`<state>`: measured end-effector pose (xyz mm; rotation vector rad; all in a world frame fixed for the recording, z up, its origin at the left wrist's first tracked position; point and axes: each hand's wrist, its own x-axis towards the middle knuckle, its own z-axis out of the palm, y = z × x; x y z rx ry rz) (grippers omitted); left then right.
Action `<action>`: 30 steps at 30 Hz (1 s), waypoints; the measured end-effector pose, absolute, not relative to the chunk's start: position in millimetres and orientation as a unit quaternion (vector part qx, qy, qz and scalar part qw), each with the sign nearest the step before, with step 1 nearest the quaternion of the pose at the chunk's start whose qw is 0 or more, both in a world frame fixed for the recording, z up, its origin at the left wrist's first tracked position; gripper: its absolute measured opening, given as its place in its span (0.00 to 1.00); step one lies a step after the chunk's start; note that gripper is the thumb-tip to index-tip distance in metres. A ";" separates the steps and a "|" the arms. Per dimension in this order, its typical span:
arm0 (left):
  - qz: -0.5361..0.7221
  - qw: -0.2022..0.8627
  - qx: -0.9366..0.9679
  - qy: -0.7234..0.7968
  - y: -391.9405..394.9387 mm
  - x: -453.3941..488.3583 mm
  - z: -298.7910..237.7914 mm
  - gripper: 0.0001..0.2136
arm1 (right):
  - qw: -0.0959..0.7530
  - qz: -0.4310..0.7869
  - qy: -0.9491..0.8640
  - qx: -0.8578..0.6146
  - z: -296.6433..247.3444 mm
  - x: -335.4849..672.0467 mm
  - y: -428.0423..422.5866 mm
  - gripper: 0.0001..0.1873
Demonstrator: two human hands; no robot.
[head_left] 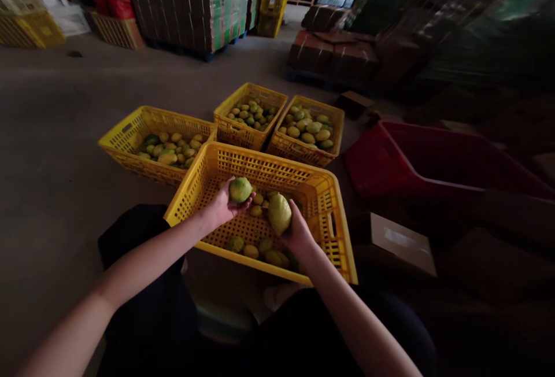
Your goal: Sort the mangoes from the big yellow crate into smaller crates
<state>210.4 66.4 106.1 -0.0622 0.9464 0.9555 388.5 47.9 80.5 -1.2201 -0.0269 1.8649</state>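
My left hand (pixel 224 208) is closed round a green mango (pixel 240 189), held over the near yellow crate (pixel 260 163). My right hand (pixel 298 233) grips a larger yellow-green mango (pixel 279 213) just to the right of it, also above that crate. Several loose mangoes (pixel 260 247) lie on the crate's floor under and in front of both hands. My dark-clad legs show at the bottom of the view.
Three more yellow crates hold mangoes beyond: one at left (pixel 130 134), one in the middle (pixel 229 125), one at right (pixel 299 151). A red bin (pixel 433 163) stands to the right. Stacked cartons (pixel 191 1) and pallets line the back; bare concrete floor lies left.
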 end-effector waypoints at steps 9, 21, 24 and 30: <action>0.430 0.798 0.031 0.420 62.5 212.2 103.0 0.15 | 0.439 0.800 -0.104 -0.395 97.9 392.7 40.4 0.16; 0.430 0.799 0.025 0.420 62.3 213.8 109.1 0.13 | 0.437 0.800 -0.177 -0.371 108.2 389.9 30.9 0.12; 0.474 0.774 -0.014 0.419 69.0 212.1 116.0 0.10 | 0.439 0.813 -0.114 -0.366 108.7 394.3 39.6 0.13; 0.482 0.808 -0.028 0.338 76.7 197.3 142.4 0.10 | 0.524 0.776 -0.123 -0.329 115.3 388.1 54.8 0.11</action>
